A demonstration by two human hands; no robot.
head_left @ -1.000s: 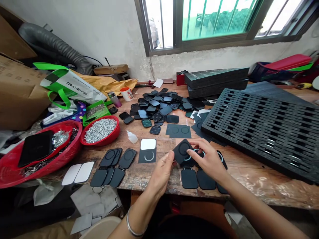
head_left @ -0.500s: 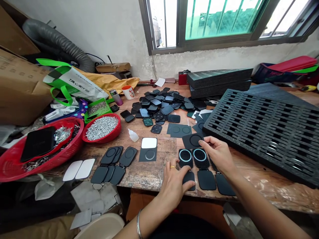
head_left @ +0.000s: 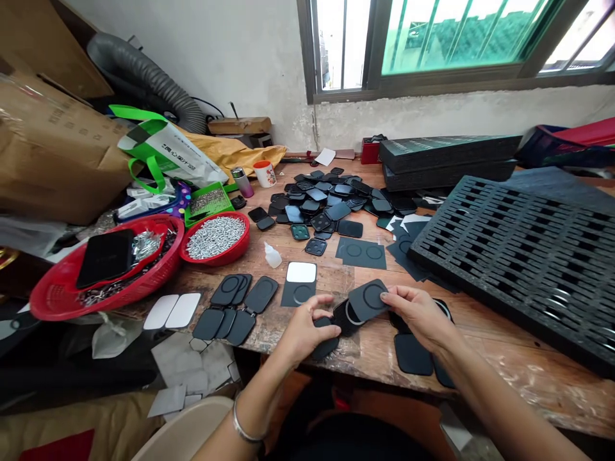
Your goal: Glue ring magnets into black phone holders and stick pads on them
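My left hand [head_left: 307,333] grips a hinged black two-panel pad [head_left: 325,349] at the bench's front edge, thumb across its lower panel. A pale ring shows on its upper panel. Between my right hand's [head_left: 416,314] thumb and fingers is the edge of a thin dark sheet [head_left: 369,298] marked with a circle. This sheet covers part of the ringed panel, tilted over it; whether they touch I cannot tell. More hinged pads [head_left: 412,355] lie under and beside my right hand. Several folded-out pads [head_left: 243,328] with circle-marked faces rest to the left.
A dark card with a white square [head_left: 301,273] lies ahead of my left hand. Beyond are a small white bottle [head_left: 272,255], dark sheets [head_left: 362,254] and a heap of black plates [head_left: 327,198]. A slotted foam tray [head_left: 519,256] stands right, red baskets [head_left: 216,259] left.
My left hand has drawn the hinged pad leftward, out of the row. My right hand has brought the sheet down and left over its ringed panel. The view has turned slightly left.
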